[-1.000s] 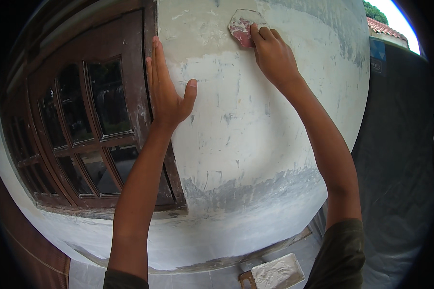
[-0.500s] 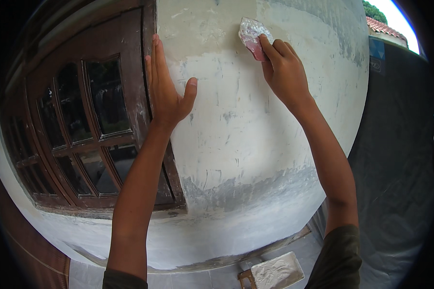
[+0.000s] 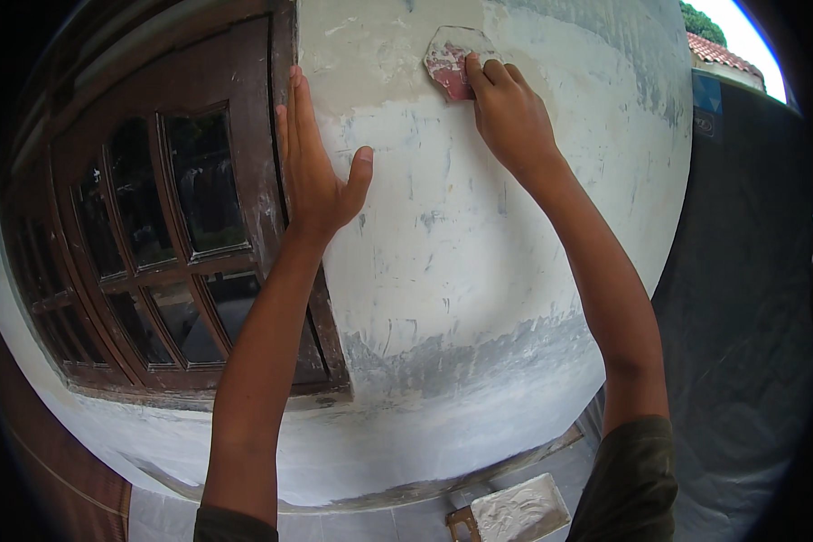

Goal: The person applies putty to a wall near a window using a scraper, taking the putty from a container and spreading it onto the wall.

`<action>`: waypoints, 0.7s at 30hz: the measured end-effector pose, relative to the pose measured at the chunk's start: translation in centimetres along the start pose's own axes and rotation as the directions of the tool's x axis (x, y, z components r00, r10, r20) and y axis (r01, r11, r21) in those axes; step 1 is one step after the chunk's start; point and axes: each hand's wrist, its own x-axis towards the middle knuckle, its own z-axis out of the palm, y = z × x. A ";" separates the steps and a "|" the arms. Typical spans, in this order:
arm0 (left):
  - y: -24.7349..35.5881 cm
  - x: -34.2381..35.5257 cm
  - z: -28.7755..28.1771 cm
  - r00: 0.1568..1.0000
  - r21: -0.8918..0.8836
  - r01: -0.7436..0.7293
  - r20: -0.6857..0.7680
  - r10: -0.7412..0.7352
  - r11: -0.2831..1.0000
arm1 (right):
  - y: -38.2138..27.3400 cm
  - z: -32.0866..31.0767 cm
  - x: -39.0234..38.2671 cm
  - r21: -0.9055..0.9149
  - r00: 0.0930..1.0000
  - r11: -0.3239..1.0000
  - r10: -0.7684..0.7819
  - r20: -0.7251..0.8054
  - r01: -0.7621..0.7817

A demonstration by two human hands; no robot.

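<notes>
My right hand (image 3: 517, 117) grips a flat reddish putty scraper (image 3: 449, 68) smeared with white paste, and holds it against the upper wall (image 3: 425, 262). Around the scraper the wall carries a damp-looking beige patch; lower down the coat is white with grey streaks. My left hand (image 3: 316, 172) rests against the wall's edge beside the brown wooden window frame (image 3: 280, 117), fingers stretched upward and thumb apart. Nothing is in it.
A brown window with dark glass panes (image 3: 203, 181) fills the left side. Below, on the grey tiled floor (image 3: 352, 526), stands a tray of white paste (image 3: 519, 510). Dark sheeting (image 3: 741, 298) hangs at the right, and a tiled roof (image 3: 718, 52) shows beyond.
My right hand has moved the scraper left and slightly up across the wall, and less white paste shows on its face. The left hand stays by the window frame.
</notes>
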 end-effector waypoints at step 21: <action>0.1 0.0 0.1 1.000 -0.001 0.006 0.005 -0.006 1.000 | -1.8 0.2 0.1 0.025 1.000 1.000 0.001 -0.025 0.000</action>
